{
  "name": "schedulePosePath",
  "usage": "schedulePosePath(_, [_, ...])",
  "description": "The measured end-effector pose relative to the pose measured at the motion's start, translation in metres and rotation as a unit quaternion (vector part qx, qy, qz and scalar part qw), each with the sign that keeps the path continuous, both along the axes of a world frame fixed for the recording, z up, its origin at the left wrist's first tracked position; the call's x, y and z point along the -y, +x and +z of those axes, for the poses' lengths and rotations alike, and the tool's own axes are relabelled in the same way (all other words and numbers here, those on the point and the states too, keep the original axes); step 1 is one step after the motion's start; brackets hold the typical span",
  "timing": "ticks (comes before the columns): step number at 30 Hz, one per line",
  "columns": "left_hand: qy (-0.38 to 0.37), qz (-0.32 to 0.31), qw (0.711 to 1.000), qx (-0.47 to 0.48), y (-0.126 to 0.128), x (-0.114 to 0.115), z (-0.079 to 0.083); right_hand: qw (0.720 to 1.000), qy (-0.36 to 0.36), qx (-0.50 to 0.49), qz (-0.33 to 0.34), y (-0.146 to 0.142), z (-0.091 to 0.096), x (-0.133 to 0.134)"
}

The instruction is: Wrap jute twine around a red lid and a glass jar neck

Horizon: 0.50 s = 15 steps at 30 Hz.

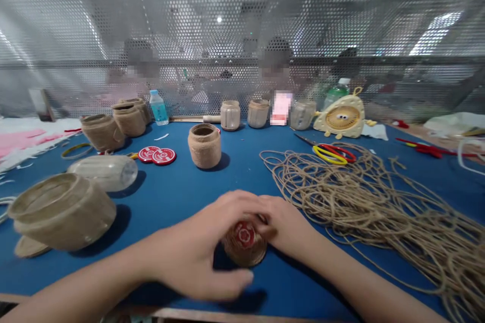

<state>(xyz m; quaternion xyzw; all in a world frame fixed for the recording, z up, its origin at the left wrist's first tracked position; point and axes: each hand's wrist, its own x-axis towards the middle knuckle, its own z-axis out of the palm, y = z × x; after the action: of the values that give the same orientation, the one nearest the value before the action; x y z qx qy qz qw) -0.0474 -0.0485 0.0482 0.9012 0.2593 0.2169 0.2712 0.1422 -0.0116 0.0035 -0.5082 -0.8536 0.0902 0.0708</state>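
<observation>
Near the table's front edge is a round jar lid [245,249] with a red printed centre and brown twine coiled around its rim. My left hand [204,242] arches over the lid from the left, thumb stretched out and apart from it. Its fingertips meet my right hand [285,222] above the lid's far side. My right fingers curl down, closed at the lid's right edge; their tips are partly hidden. Right of my hands lies a big loose heap of brown twine [364,202]. A twine-wrapped jar [204,147] stands upright beyond my hands.
To the left are a large twine-wrapped jar [64,214], a clear jar [104,171] on its side and two red lids [163,156]. Yellow-and-red scissors [329,153] rest by the twine. A yellow fan [341,117], several jars and a perforated screen [235,35] line the back.
</observation>
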Motion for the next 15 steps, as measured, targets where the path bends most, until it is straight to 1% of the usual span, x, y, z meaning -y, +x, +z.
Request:
schedulePosePath(1, [0.003,0.004,1.000,0.016,-0.001,-0.010,-0.006,1.000,0.007,-0.009,-0.005,0.000,0.000,0.000])
schedulePosePath(3, [0.003,0.007,1.000,0.006,-0.004,-0.027,-0.023,1.000,0.007,-0.025,-0.014,-0.002,0.002,0.002])
schedulePosePath(5, [-0.016,0.008,1.000,-0.017,-0.008,-0.036,-0.040,0.999,-0.008,-0.035,-0.023,-0.003,0.005,0.004])
schedulePosePath(7, [-0.042,0.001,0.999,-0.034,-0.010,-0.040,-0.051,0.998,-0.023,-0.047,-0.027,-0.004,0.007,0.006])
schedulePosePath(10, [-0.067,-0.002,0.997,-0.034,-0.009,-0.040,-0.058,0.997,-0.032,-0.067,-0.023,-0.005,0.007,0.007])
schedulePosePath(15, [-0.100,0.036,0.994,-0.023,-0.002,-0.039,-0.063,0.996,-0.044,-0.078,-0.028,-0.005,0.004,0.008])
